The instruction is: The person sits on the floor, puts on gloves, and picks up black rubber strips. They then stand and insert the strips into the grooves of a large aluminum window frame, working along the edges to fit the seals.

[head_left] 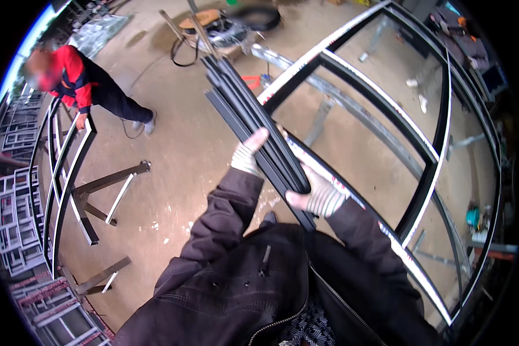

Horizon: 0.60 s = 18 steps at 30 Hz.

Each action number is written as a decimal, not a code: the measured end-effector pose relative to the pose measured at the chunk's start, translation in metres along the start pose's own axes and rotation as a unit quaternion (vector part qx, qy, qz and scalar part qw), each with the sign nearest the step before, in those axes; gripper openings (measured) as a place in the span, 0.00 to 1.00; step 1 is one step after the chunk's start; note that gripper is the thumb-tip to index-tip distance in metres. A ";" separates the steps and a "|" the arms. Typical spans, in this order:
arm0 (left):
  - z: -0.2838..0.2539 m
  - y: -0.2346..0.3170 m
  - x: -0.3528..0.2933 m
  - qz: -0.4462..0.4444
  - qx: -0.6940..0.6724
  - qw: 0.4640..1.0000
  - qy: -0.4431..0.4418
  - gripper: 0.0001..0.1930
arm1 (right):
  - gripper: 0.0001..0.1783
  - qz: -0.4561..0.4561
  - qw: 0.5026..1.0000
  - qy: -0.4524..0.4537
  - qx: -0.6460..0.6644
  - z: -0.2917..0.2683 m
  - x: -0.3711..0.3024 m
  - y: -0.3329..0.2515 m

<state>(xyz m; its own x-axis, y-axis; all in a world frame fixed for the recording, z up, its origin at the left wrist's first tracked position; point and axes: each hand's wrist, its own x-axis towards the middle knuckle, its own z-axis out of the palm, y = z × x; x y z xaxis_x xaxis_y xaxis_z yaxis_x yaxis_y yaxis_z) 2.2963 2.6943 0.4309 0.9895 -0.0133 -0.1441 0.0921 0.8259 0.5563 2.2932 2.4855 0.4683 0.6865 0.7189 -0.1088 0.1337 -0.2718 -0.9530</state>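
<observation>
Several dark strips (248,104) fill the grip of left hand (249,153) and right hand (318,195), near red-printed white edging (336,181).

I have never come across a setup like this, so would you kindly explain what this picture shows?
There is no robot here: a person works with their own hands, and a wide fisheye camera on their head looks down, which is why straight edges seem bent. The left hand and right hand, both with striped fabric around them, hold a bundle of long black bars. To the right is a large black-and-white frame, with a grey metal beam visible beneath it. On the left, a co-worker in red and dark clothing has a hand on another frame. Metal supports stand on the brownish floor.
</observation>
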 end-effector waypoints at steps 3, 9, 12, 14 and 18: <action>-0.009 0.013 0.000 0.003 -0.027 0.999 0.022 0.21 | 0.31 0.044 0.997 0.000 0.065 0.001 0.005 0.027; -0.038 0.034 0.003 0.065 -0.095 0.992 0.053 0.22 | 0.32 0.012 0.986 -0.007 0.168 -0.005 0.029 0.050; -0.035 0.041 -0.003 0.071 -0.103 0.990 0.060 0.23 | 0.38 0.082 0.982 -0.010 0.172 -0.015 0.025 0.033; -0.041 0.045 -0.003 0.098 -0.094 0.987 0.082 0.22 | 0.38 0.105 0.975 0.007 0.196 -0.017 0.026 0.025; -0.052 0.050 -0.004 0.127 -0.101 0.983 0.084 0.21 | 0.41 0.110 0.956 0.106 0.249 -0.004 0.022 0.044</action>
<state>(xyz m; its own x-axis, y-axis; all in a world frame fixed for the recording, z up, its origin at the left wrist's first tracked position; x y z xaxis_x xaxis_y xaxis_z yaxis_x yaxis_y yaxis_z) 2.2910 2.7653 0.4167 0.9437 0.2873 -0.1638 -0.1969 0.8860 0.4197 2.3165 2.4871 0.4255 0.7948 0.5197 -0.3134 -0.3518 -0.0263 -0.9357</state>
